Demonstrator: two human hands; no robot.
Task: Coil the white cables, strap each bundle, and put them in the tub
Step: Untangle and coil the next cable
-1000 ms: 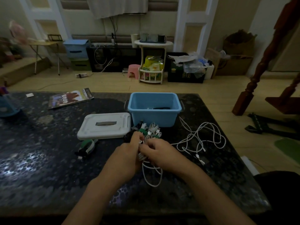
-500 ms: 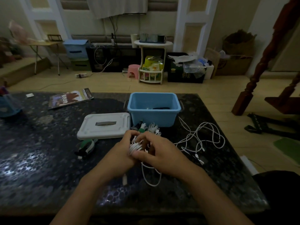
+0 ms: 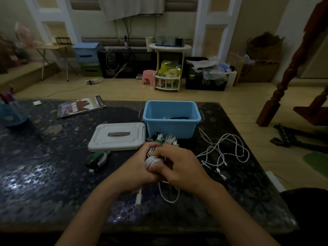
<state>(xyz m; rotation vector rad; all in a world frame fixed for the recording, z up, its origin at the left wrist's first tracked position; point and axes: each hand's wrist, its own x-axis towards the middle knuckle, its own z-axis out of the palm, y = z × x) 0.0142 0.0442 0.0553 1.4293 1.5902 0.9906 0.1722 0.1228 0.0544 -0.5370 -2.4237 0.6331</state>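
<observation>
Both hands meet over the dark table in front of the blue tub (image 3: 171,128). My left hand (image 3: 136,167) grips a white cable coil (image 3: 153,159), and my right hand (image 3: 179,166) curls over it from the right, thumb pressed on the coil. A loop of the same cable (image 3: 168,196) and its plug end (image 3: 138,197) hang below the hands. Strapped white bundles with a green strap (image 3: 166,139) lie against the tub's front. A loose tangle of white cables (image 3: 225,150) spreads to the right. Something dark lies inside the tub.
The tub's white lid (image 3: 118,136) lies left of the tub. A green and white strap pile (image 3: 98,158) sits below the lid. A magazine (image 3: 80,107) and a blue holder (image 3: 10,112) are at the far left. The table's right edge is near the loose cables.
The hands have drawn the coil nearer to me and wound more cable onto it. The hanging loop is shorter and the plug end now dangles below my left hand.
</observation>
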